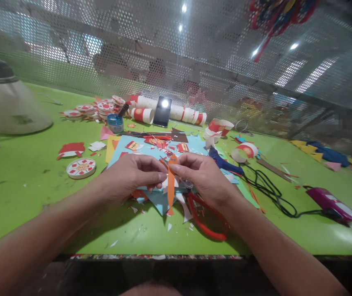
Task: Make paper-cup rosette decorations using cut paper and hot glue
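Observation:
Between my hands is a long orange paper cutout, with two dark dots near its rounded top and a forked lower tip. My right hand pinches it near the top between thumb and fingers. My left hand is closed in a pinch at its left side, on a small white paper piece that shows partly behind the orange strip. Red-handled scissors lie under my right wrist, their blades mostly hidden. Cut paper scraps and light blue sheets lie beneath my hands.
To the right are a blue glue gun, its black cord and a purple power box. Behind stand a phone, a blue jar and paper cups. At left are a round decorated disc and a large pale container.

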`<state>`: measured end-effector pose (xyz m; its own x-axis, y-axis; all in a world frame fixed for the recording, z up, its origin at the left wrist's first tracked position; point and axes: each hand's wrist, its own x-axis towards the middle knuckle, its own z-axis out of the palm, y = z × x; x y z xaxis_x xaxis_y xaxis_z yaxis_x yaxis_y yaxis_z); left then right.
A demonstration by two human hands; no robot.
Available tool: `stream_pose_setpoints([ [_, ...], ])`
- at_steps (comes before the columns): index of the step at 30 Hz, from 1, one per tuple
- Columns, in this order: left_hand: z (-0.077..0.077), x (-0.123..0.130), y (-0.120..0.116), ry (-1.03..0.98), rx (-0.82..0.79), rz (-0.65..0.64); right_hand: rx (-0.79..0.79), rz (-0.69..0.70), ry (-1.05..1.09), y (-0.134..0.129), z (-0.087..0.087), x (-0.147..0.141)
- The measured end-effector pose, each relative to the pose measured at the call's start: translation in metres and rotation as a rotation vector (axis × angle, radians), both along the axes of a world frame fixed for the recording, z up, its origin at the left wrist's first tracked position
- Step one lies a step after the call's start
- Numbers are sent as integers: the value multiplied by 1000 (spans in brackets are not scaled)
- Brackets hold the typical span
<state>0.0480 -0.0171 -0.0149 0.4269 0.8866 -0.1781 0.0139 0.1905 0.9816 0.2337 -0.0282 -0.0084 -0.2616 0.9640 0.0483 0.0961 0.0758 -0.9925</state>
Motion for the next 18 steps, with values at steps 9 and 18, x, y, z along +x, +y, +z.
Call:
stream_pose_setpoints([
  [9,-3,-1,1,-7,23,-3,-21,16,-1,-1,-1,1],
  [18,-1,-1,0,-5,26,-12,-24,16,1,0,-1,1],
])
